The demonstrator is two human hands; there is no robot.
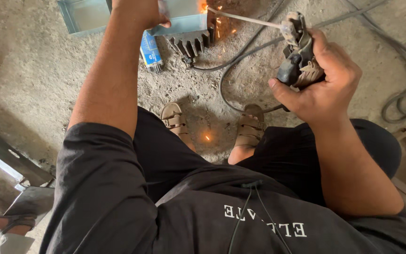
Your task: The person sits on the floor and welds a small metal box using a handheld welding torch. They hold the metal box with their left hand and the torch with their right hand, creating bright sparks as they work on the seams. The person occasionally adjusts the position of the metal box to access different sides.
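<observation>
Sparks (206,8) fly where right hand (323,77), clamped on electrode holder (297,51), touches thin rod (247,19) to grey metal channel (184,19)

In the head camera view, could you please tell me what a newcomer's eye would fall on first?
The bright orange sparks at the top centre stand out first, where the tip of the welding rod meets the metal channel. Next comes the right hand at upper right, gripping the electrode holder. The left hand steadies the channel at the top, above a blue pack of rods on the dusty floor.
</observation>
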